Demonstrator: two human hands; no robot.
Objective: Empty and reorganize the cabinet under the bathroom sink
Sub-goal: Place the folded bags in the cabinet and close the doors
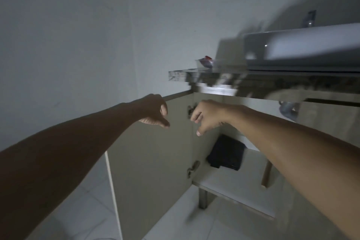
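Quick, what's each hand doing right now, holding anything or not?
Left hand: open, fingers loosely curled, holding nothing, in front of the open cabinet door.
Right hand: open, fingers loosely curled, holding nothing.

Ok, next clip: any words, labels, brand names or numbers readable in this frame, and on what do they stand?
No text can be read in this frame.
Red and white packet on the counter: any print is too blurred to read.
Dark folded item inside the cabinet: no label shows.
Open cabinet door: plain, no markings.
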